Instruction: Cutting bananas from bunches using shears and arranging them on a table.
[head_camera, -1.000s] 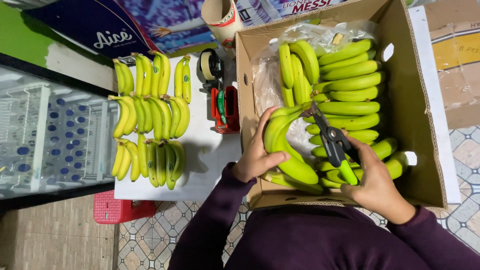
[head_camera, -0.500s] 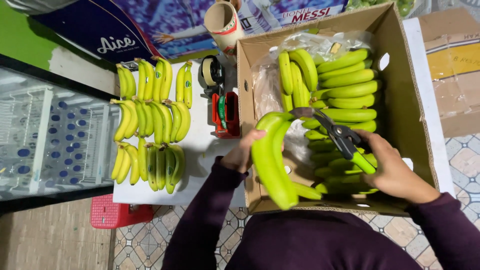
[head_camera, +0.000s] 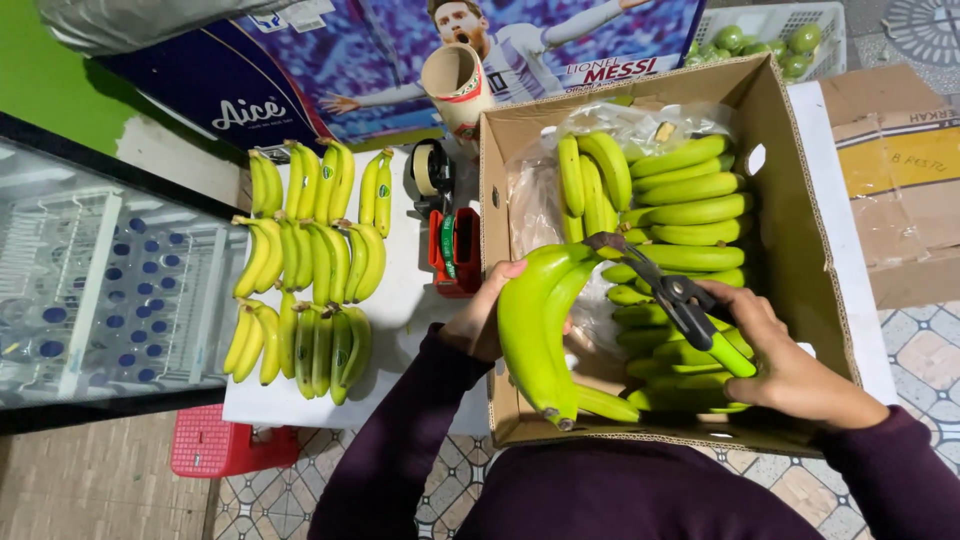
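Note:
My left hand (head_camera: 484, 312) grips a bunch of green bananas (head_camera: 535, 330) and holds it over the near left corner of a cardboard box (head_camera: 800, 250). My right hand (head_camera: 790, 365) holds green-handled shears (head_camera: 690, 305) whose blades reach the stem end of that bunch. The box is lined with clear plastic and holds several more green banana bunches (head_camera: 670, 200). On the white tabletop (head_camera: 410, 300) to the left lie several small bunches of yellow-green bananas (head_camera: 305, 260) in rows.
A red tape dispenser (head_camera: 455, 250) and a tape roll (head_camera: 432, 168) sit between the rows and the box. A paper cup (head_camera: 458, 85) stands behind. A glass-topped freezer (head_camera: 100, 290) is at left, a crate of green fruit (head_camera: 770, 40) at the back, a red stool (head_camera: 225, 445) below.
My left hand has lifted the bunch out of the box's pile and swung it toward the box's left wall. The shears have followed up to its stem.

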